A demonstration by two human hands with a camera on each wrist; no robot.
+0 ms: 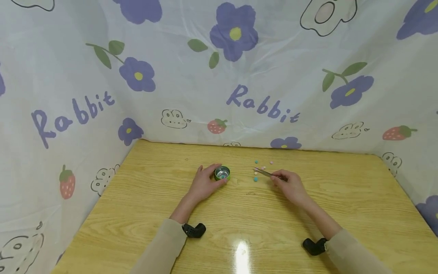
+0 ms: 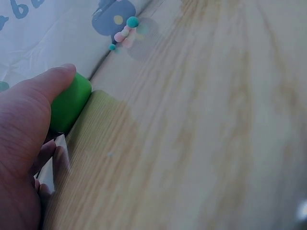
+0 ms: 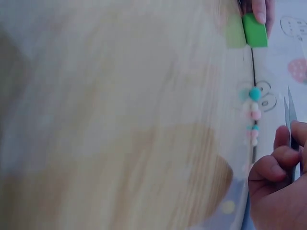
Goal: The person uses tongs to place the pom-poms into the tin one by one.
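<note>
My left hand [image 1: 204, 184] holds a small round green tin [image 1: 228, 176] with a shiny metal inside, its thumb and fingers on either side. A teal ball [image 1: 223, 177] shows at the bottom of the tin. In the left wrist view, the thumb lies along the tin's green wall [image 2: 76, 103]. My right hand [image 1: 290, 186] pinches a pair of metal tweezers [image 1: 265, 173], which point left. Their tips lie over several small balls in teal, pink and white, such as a teal ball [image 1: 255, 179]. The right wrist view shows the tweezers' tips [image 3: 289, 98] slightly apart.
A glossy wood-grain table [image 1: 219, 220] carries everything. A white cloth [image 1: 191, 91] printed with purple flowers, strawberries and rabbits hangs along its back and sides. Another pink ball [image 1: 271, 162] sits slightly apart, toward the back. Each wrist wears a black camera mount [image 1: 194, 230].
</note>
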